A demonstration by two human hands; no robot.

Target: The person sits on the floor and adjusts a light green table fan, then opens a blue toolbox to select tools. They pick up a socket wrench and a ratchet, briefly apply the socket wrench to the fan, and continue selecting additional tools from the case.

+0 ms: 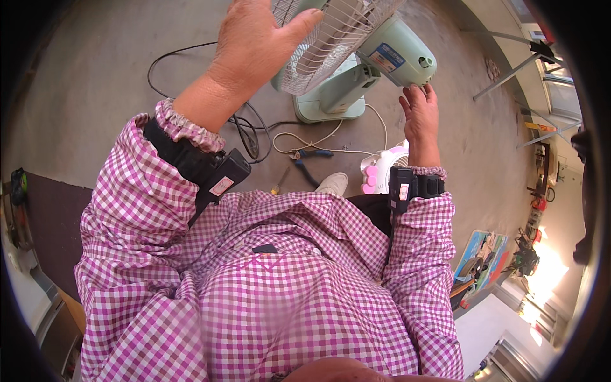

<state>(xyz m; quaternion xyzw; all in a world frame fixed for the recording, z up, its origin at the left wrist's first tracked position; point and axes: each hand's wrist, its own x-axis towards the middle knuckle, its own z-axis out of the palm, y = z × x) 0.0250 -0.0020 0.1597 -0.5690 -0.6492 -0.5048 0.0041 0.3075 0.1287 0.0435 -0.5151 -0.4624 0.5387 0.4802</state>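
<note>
A pale green fan [349,89] stands on the floor [114,95], far and central. The hands are apart: the left hand [258,44] is raised by the grille [310,63], thumb outstretched, fingers out of view — its grip I cannot tell. The right hand [421,121] reaches up, fingertips at the motor housing [410,57] — pinching or not, unclear.

The fan housing [414,48] is showing pale green with a blue label [387,57]; the smock [299,312] is displaying magenta, brown and white checks; the pliers [313,153] are showing blue and black, the shoe [333,184] white.
</note>
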